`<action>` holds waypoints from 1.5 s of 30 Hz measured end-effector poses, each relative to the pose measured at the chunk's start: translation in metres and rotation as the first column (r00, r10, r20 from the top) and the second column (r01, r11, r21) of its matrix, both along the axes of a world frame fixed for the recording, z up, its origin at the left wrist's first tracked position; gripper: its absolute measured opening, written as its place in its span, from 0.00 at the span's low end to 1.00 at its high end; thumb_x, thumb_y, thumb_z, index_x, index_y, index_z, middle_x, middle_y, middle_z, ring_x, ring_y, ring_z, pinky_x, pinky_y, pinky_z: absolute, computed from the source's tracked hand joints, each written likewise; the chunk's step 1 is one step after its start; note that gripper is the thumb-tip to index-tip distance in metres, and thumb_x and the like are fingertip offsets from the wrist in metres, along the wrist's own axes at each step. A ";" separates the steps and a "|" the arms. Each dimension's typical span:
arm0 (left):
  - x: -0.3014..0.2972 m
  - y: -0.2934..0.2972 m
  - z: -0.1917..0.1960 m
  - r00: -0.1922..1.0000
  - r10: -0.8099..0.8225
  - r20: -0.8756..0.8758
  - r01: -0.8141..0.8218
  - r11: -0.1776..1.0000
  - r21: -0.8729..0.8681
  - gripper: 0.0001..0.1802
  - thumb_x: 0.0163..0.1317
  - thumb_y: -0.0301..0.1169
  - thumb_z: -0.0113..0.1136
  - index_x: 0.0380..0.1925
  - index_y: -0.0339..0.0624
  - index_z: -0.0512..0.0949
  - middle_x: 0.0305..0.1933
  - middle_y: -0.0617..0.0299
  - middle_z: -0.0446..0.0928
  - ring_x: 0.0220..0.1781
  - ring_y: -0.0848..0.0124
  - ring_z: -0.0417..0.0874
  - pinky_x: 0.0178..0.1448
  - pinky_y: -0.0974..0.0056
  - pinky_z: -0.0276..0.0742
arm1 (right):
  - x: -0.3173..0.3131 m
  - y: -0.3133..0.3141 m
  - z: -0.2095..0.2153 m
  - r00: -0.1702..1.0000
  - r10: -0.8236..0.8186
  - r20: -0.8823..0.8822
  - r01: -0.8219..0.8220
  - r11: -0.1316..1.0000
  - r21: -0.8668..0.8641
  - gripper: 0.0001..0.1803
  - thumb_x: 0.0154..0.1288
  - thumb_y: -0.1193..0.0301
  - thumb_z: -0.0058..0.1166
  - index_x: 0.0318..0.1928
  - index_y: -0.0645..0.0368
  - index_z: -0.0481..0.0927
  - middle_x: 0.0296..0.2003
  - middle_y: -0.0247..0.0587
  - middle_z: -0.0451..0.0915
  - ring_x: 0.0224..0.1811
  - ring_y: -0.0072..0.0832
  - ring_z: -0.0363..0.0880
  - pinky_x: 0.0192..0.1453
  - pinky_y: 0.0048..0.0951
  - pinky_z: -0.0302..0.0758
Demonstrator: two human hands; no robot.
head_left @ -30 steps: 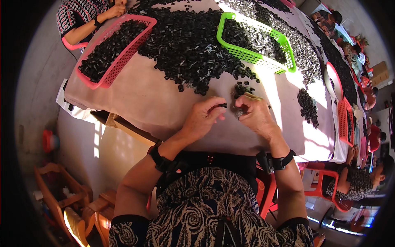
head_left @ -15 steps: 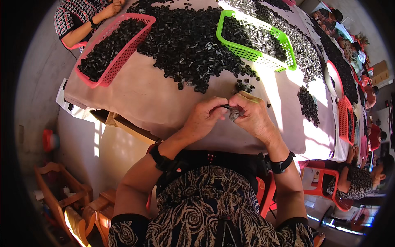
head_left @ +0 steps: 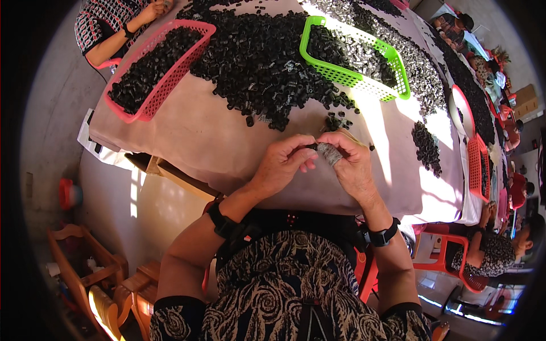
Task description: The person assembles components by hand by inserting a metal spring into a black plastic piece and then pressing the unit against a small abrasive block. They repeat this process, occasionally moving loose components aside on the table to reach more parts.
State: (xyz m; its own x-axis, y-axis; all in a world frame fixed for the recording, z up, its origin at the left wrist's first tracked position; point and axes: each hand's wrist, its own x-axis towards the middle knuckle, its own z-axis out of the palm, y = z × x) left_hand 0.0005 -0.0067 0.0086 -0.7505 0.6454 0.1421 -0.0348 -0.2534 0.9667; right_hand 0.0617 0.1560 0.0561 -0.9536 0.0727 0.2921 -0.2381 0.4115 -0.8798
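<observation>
Pinkish table (head_left: 187, 139), sunlit at right, strewn with small black parts

Pinching one black part (head_left: 311, 146) between thumb and fingers of left hand (head_left: 281, 165), over the table's near side. Meeting it from the right with curled fingers of right hand (head_left: 355, 165), grey wrap (head_left: 329, 152) around a digit; cannot tell whether gripping the part there too. Just beyond the hands: small black cluster (head_left: 338, 120). Farther out: big black heap (head_left: 250, 62) with silvery coils (head_left: 291, 85) mixed in, between filled pink basket (head_left: 162, 98) at left and filled green basket (head_left: 344, 77) at right. At upper left: co-worker's forearm (head_left: 111, 46).
</observation>
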 end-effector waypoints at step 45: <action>0.004 0.002 0.000 0.998 -0.014 0.053 0.015 1.000 -0.023 0.10 0.66 0.24 0.55 0.46 0.34 0.75 0.33 0.64 0.77 0.32 0.79 0.79 0.38 0.73 0.76 | 0.017 0.039 0.020 0.983 -0.058 0.172 -0.026 0.894 0.447 0.20 0.43 0.87 0.52 0.42 0.62 0.78 0.33 0.43 0.72 0.36 0.37 0.75 0.43 0.27 0.72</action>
